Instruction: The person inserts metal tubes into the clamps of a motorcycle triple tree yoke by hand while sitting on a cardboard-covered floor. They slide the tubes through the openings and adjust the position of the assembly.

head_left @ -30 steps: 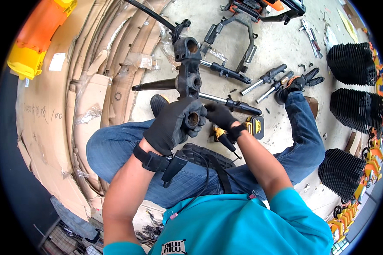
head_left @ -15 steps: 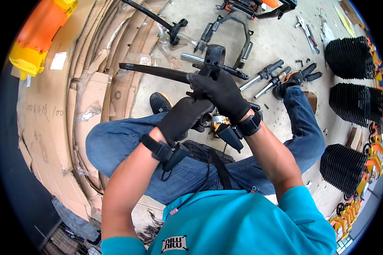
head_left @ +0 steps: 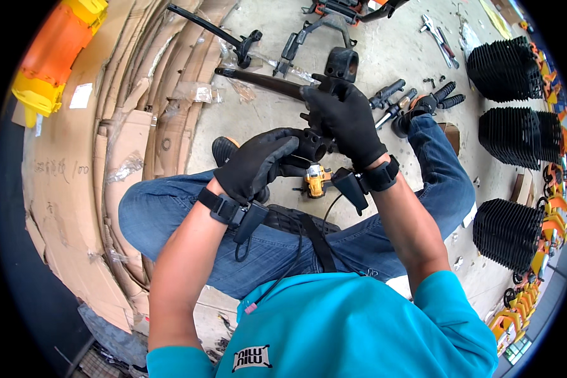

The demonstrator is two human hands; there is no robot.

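In both my gloved hands is a black fork clamp (head_left: pixel 343 65) with a long steering stem (head_left: pixel 264 82) pointing out to the left. My right hand (head_left: pixel 349 126) is wrapped around its middle, close to where the stem begins. My left hand (head_left: pixel 249 167) holds the near end, fingers over the round clamp ring (head_left: pixel 311 148) and thumb underneath. The ring's bore faces toward me, and the far ring sticks out beyond my right hand. Below the part, a yellow power driver (head_left: pixel 317 181) rests on the floor between my legs.
A similar stem and clamp (head_left: pixel 242 47) lies by the flattened cardboard (head_left: pixel 63 183) at left. Fork tubes (head_left: pixel 389 94), a frame piece (head_left: pixel 290 50) and wrenches (head_left: pixel 440 41) lie ahead. Stacked black finned parts (head_left: pixel 509 233) line the right side.
The fork clamp has moved right and turned, so its near ring now shows. My left hand's fingers have loosened and shifted on that end, while my right hand keeps its grip.
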